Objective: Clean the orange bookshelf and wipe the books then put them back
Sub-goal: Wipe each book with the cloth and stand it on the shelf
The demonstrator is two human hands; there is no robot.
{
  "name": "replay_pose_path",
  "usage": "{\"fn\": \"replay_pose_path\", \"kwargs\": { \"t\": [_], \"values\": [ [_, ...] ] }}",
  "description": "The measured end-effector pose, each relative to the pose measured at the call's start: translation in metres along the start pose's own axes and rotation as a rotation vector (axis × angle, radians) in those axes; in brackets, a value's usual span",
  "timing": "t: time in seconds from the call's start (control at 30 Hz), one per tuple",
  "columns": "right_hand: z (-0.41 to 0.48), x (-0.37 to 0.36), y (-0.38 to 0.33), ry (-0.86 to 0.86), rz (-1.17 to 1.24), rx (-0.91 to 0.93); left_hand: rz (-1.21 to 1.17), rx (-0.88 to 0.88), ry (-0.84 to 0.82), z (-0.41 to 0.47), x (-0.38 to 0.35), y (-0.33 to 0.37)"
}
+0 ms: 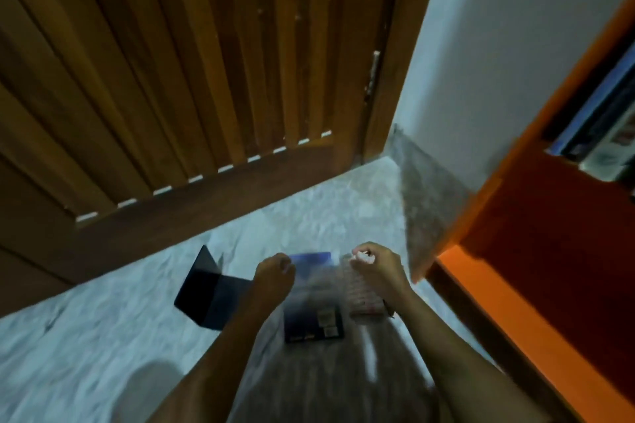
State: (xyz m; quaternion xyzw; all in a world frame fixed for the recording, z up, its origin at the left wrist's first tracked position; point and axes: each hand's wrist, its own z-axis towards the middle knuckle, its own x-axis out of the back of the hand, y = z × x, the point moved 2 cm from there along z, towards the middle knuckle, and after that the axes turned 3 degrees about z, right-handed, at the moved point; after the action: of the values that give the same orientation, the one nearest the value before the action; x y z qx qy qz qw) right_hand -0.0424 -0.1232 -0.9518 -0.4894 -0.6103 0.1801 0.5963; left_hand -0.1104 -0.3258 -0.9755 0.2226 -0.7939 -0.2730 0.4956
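Pale marbled stone floor (103,336): open room at left and near; bounded far by a brown slatted wooden door (192,72), right by the orange bookshelf (536,223), whose lower ledge edge ran near-right. White wall (498,55) with grey skirting filled the far-right corner.

Upright books (598,134): on the shelf at far right.

Blue-covered book (314,302): flat on the floor, centre, between both forearms. Pale patterned book (364,299): touching its right edge. Dark open folder (209,292): standing splayed just left of them.

Left hand (273,273): curled loosely above the blue book's far edge; contact blurred, cannot tell.

Right hand (376,266): fingers closed on a small white object (362,256), too blurred to identify.
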Motion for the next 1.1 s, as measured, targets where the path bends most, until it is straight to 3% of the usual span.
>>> {"fn": "replay_pose_path", "kwargs": {
  "t": [0.23, 0.4, 0.73, 0.97, 1.1],
  "values": [
    [0.034, -0.074, 0.078, -0.193, -0.108, -0.201, -0.097, 0.212, -0.065, 0.025, -0.061, -0.079],
    [0.044, -0.104, 0.11, -0.185, -0.065, -0.339, -0.049, 0.243, -0.08, 0.036, -0.085, -0.101],
    [0.05, -0.123, 0.128, -0.163, 0.319, -0.476, -0.27, 0.247, -0.082, 0.039, -0.095, -0.11],
    [0.041, -0.123, 0.109, -0.217, 0.332, -0.419, -0.367, 0.287, -0.123, 0.032, -0.094, -0.11],
    [0.036, -0.103, 0.079, -0.211, 0.28, -0.233, -0.382, 0.24, -0.137, 0.023, -0.087, -0.091]
  ]
}}
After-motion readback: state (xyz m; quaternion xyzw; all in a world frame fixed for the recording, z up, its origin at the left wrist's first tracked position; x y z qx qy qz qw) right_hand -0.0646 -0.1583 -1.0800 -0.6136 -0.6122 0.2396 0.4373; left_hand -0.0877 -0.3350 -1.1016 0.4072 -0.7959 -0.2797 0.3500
